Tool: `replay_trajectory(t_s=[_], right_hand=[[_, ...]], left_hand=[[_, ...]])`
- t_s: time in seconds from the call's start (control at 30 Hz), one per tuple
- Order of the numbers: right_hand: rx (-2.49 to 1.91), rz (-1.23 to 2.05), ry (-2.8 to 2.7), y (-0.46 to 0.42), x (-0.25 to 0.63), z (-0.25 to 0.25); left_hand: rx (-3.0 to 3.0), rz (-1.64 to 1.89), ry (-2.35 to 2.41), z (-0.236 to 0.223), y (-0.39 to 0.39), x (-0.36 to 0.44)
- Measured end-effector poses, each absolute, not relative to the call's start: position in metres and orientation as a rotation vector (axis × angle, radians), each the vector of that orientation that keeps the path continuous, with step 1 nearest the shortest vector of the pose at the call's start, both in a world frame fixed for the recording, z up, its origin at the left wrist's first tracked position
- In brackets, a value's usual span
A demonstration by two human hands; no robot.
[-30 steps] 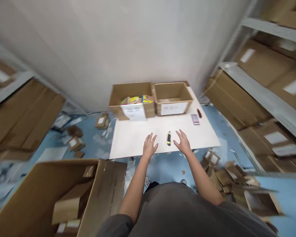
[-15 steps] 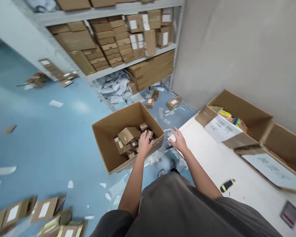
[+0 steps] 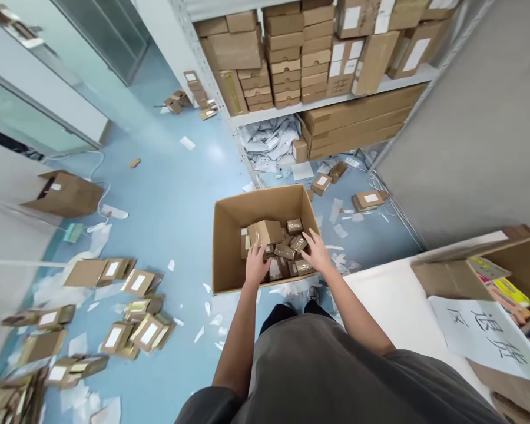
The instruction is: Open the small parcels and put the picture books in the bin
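A large open cardboard box (image 3: 229,244) stands in front of me, with several small brown cartons inside. My left hand (image 3: 257,265) hovers over its near side, fingers spread, close to a bigger carton (image 3: 265,232). Over the box's right side is my right hand (image 3: 317,253), fingers apart, near some small taped parcels (image 3: 285,251). Both hands look empty; whether any fingertip touches a parcel I cannot tell.
A white table (image 3: 388,300) on my right bears a labelled cardboard box (image 3: 450,280) with colourful packets. Shelving (image 3: 380,85) full of cartons stands ahead. Opened cartons (image 3: 150,333) and paper scraps litter the blue floor (image 3: 159,206) on the left. A grey wall (image 3: 477,147) rises at right.
My view has swung left from the white table to the large box on the floor. Both hands have come from above the table to over this box, still open.
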State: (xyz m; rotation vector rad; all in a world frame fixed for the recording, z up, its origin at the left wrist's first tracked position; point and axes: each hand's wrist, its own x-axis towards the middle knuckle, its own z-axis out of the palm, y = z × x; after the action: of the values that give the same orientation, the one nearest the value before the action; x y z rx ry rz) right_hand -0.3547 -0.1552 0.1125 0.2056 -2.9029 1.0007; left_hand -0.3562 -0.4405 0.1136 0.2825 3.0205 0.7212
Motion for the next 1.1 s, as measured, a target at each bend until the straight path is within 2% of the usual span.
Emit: replay_trajectory(t_s=[0.23,0.47,0.63,0.83,1.1], right_hand=[[0.304,0.929,-3.006,-0.209,-0.406,0.094],[0.251,0.855,-3.128,-0.284,-0.459,0.044],[0.272,0.856,-3.224,-0.324,-0.5,-0.029],[0.331,0.925,-3.301,-0.342,-0.527,-0.127],[0.34,0.922,-3.377,-0.328,-0.542,-0.221]], left_hand=[[0.052,0.683,2.973,0.082,-0.505,-0.383],[0.015,0.643,2.787,0.011,-0.575,-0.439],[-0.092,0.609,2.644,-0.063,-0.597,-0.483],[-0.165,0.548,2.508,-0.175,-0.598,-0.546],[-0.138,0.752,2.497,-0.302,-0.588,-0.648]])
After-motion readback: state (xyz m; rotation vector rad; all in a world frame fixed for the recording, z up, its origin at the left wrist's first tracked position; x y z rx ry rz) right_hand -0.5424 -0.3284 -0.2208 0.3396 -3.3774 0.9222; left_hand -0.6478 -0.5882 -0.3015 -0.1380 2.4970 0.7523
